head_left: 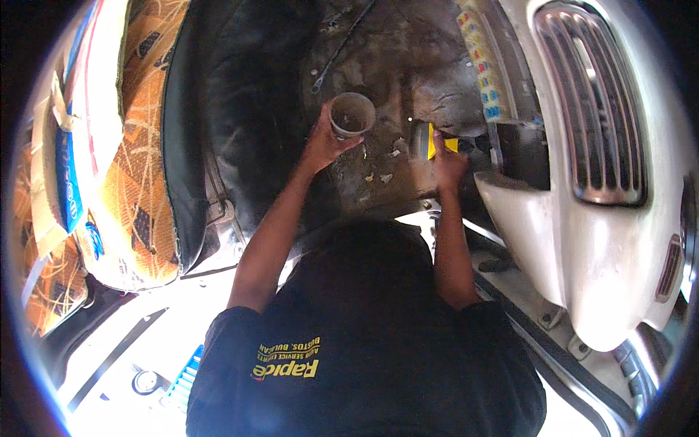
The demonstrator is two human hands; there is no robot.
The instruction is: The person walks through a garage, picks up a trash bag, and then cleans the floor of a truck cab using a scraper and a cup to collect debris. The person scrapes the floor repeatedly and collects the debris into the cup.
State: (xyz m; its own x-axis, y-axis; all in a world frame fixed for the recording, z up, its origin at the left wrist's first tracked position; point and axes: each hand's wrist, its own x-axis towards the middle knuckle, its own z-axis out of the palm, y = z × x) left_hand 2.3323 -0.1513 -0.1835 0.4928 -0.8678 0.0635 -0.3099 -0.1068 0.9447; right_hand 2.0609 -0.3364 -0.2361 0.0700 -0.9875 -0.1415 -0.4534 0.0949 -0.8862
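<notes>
My left hand [322,148] is wrapped round a round, pale cup [352,114], holding it above the dark vehicle floor [357,189]. The cup's open mouth faces up, and its inside looks brownish. To the right, my right hand [450,166] grips a yellow scraper [431,146] with a finger laid along it. Its grey, blurred blade edge points left and is close to the floor; whether it touches cannot be told. Small pale scraps [386,177] lie on the floor between my two hands.
An orange patterned seat [149,182] stands at the left. A pale panel with a ribbed grille [593,109] bounds the right, beside a row of coloured fuses [477,62]. A thin metal rod [328,69] with a ring-like end lies beyond the cup. The door sill [542,342] runs at lower right.
</notes>
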